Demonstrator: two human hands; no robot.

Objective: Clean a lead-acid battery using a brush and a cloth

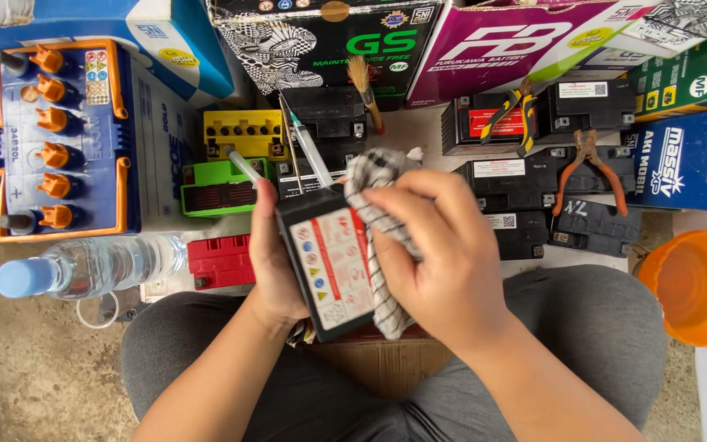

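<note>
The left hand (pixel 276 270) grips a small black battery (pixel 329 270) over the lap, at six o'clock from the yellow battery (pixel 243 133). The right hand (pixel 439 262) presses a soft checked cloth (pixel 378 237) against it. It looks dense, rigid and smooth-sided, best held by its flanks.

Black battery (pixel 329 266), grey-striped white cloth (pixel 374 184), orange bowl (pixel 697 286).

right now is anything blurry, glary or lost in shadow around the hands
Head view: light is soft and even, with no harsh shadows. The left hand and right hand are sharp, and so are the small black battery and checked cloth between them. There is only slight glare on the clear water bottle. Box edges at the top bow a little from the wide lens.
</note>
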